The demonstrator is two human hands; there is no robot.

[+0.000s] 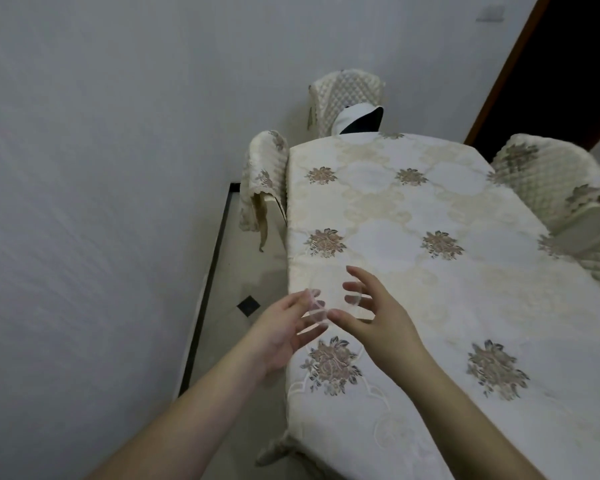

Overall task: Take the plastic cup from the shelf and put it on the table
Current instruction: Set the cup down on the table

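Observation:
A clear plastic cup [329, 296] hangs between my two hands, just above the left edge of the table [430, 209], which wears a cream cloth with flower patterns. The cup is tilted on its side, its round base toward my left hand. My left hand [281, 330] touches the base with its fingertips. My right hand [378, 320] curls its thumb and fingers around the cup's other end. The cup is see-through and blurred, so its outline is faint. No shelf is in view.
Three chairs with quilted cream covers stand around the table: one at the far end [347, 95] with a black and white cushion [359, 121], one at the left [262, 174], one at the right [551, 181]. A white wall runs along the left. A dark doorway [568, 64] lies at the top right.

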